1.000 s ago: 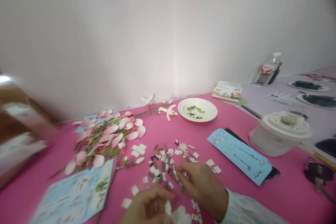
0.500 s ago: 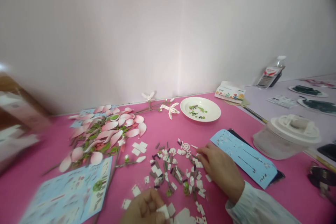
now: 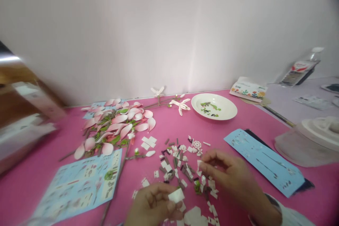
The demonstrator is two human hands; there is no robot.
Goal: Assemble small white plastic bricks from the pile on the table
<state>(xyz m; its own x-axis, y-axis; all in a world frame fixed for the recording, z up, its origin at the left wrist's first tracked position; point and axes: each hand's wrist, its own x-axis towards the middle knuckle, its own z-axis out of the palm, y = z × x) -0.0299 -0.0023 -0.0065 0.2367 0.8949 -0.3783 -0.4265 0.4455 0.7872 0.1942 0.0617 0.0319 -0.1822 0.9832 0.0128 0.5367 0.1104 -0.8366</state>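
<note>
My left hand, at the lower middle, pinches a flat white plate piece between thumb and fingers. My right hand is closed on a small white brick piece at its fingertips; its exact shape is blurred. Between and below both hands spreads a loose pile of small white, grey-brown and green building bricks. A white wheel-shaped piece lies at the pile's far edge. Several flat white plates rest in a group to the left of the pile.
Pink brick-built blossoms and branches lie at the left, above a light blue instruction sheet. A white plate with green pieces stands at the back. To the right are a blue leaflet, a lidded tub and a bottle.
The view has turned left, shifting the scene rightward. My right hand has lifted from the pile with a small white piece. My left hand has raised its white plate piece.
</note>
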